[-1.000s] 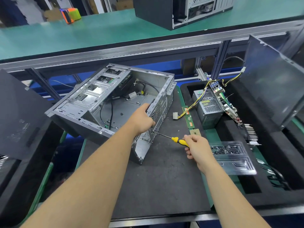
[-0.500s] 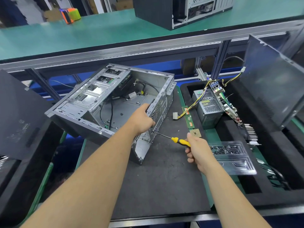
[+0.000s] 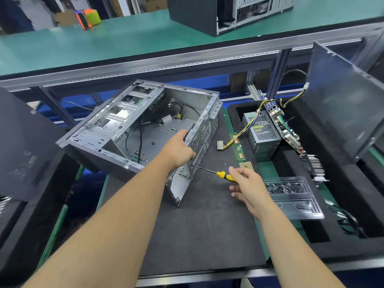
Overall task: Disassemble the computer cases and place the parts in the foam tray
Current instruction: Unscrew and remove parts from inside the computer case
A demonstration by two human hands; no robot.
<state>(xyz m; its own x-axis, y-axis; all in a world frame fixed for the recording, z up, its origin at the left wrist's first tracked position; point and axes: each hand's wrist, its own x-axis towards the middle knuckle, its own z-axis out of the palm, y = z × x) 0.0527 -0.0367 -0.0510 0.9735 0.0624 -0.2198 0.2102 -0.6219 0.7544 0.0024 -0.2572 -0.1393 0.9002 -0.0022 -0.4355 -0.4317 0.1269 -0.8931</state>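
An open grey computer case (image 3: 145,121) lies tilted on the dark mat, its inside facing me. My left hand (image 3: 178,150) grips the top edge of its perforated rear panel. In my right hand (image 3: 247,188) is a yellow-and-black screwdriver (image 3: 222,175), held by the handle with the fingers partly spread. Its tip touches the rear panel just below my left hand. To the right, the black foam tray (image 3: 342,204) holds a power supply (image 3: 261,134), a motherboard (image 3: 284,129) and a finned heatsink (image 3: 315,167).
A RAM stick (image 3: 238,147) and a CPU (image 3: 246,164) lie between case and tray. A clear plastic tray of screws (image 3: 291,194) sits by my right hand. Black side panels stand at the right (image 3: 342,96) and left (image 3: 22,146). Another case (image 3: 218,13) is on the upper shelf.
My right hand's fingers have loosened and spread on the screwdriver handle. The left hand and the case have not moved.
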